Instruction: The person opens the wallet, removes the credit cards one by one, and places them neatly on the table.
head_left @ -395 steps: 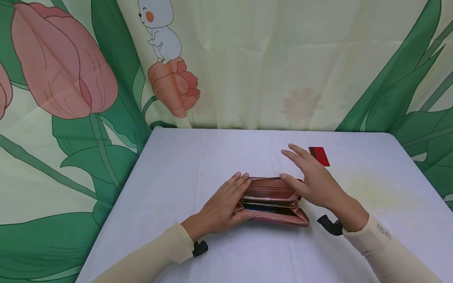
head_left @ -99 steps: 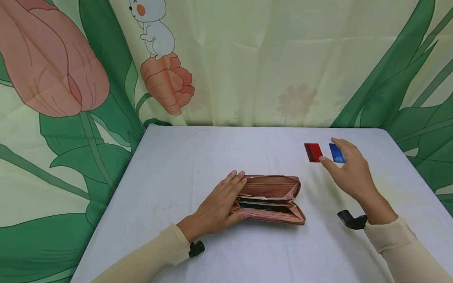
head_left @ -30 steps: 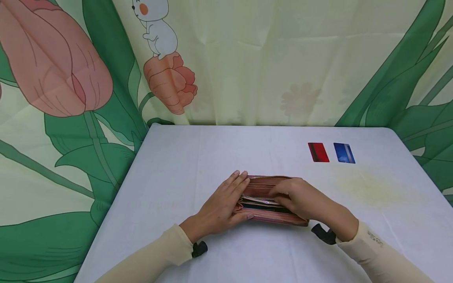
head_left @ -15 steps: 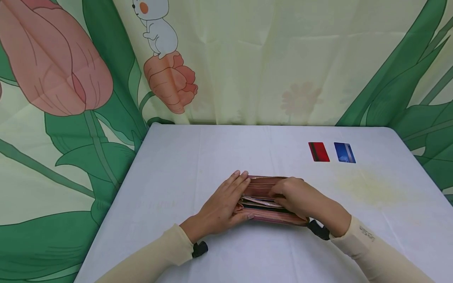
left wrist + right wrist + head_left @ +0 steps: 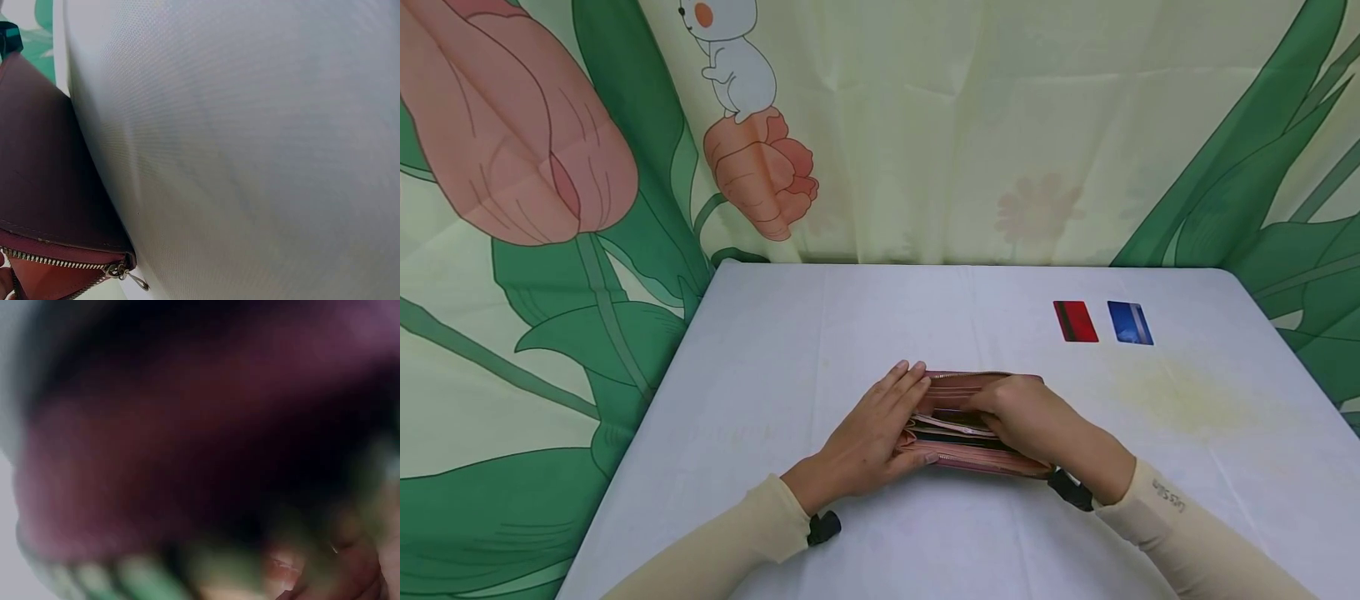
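A pink zip-around wallet (image 5: 953, 395) lies spread on the white table, showing card slots and inner compartments. My left hand (image 5: 867, 437) presses on its left end, straight fingers on the far flap and thumb on the near one. My right hand (image 5: 1037, 417) reaches in from the right with bent fingers dipped into the far compartment. Its fingertips are hidden, and I cannot tell whether they pinch anything. The left wrist view has the wallet's dark outer cover (image 5: 50, 156) and zipper pull (image 5: 137, 282). Close up and blurred, the wallet (image 5: 144, 444) fills much of the right wrist view.
A red card (image 5: 1077, 322) with a dark stripe lies at the back right of the table (image 5: 775, 350). To its right is a blue card (image 5: 1130, 323). Behind the table's far edge hangs a printed curtain (image 5: 925, 150).
Since the oldest frame, a blue card has come to lie beside the red one. My right hand went from the cards back into the wallet and now shifts slightly left. The left hand stays put.
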`<state>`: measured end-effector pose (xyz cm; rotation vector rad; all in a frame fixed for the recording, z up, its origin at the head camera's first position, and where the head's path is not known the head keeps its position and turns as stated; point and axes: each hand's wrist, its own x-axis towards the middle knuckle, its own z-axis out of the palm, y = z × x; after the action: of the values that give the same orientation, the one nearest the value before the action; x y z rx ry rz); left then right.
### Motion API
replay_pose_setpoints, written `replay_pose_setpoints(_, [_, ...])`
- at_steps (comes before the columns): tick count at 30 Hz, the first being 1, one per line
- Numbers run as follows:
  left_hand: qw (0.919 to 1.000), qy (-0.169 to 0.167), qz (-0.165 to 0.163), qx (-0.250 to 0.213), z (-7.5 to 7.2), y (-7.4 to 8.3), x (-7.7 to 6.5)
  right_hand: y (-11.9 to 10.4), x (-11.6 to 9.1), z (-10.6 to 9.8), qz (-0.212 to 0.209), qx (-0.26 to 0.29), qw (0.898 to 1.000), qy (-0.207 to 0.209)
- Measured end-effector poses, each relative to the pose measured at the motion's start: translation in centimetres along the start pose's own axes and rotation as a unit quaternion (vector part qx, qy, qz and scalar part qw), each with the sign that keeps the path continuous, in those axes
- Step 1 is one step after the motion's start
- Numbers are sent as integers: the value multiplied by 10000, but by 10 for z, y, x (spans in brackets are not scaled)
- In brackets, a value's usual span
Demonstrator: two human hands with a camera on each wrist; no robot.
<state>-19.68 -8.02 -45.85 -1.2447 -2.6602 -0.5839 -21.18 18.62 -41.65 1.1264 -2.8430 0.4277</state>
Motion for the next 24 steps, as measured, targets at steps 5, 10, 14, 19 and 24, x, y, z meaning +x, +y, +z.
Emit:
replay_pose_setpoints(5, [10000, 21, 6, -7, 0, 0, 0, -1, 0, 2, -120, -66, 9996, 251])
replay_pose_setpoints(10, [10000, -7, 0, -5, 1, -1, 1, -1, -1, 0, -101, -192, 9993, 298])
replay_pose_setpoints(14, [10000, -12, 11, -5, 0, -1, 1, 0, -3, -3, -86, -218, 9991, 359])
replay_pose_setpoints(19, [10000, -34, -17, -28, 0, -1, 1, 1, -5, -6, -128, -251, 9982, 534])
replay_pose_setpoints(24, [10000, -54, -57, -36, 0, 0, 1, 1, -6, -13, -66, -153, 9977, 656])
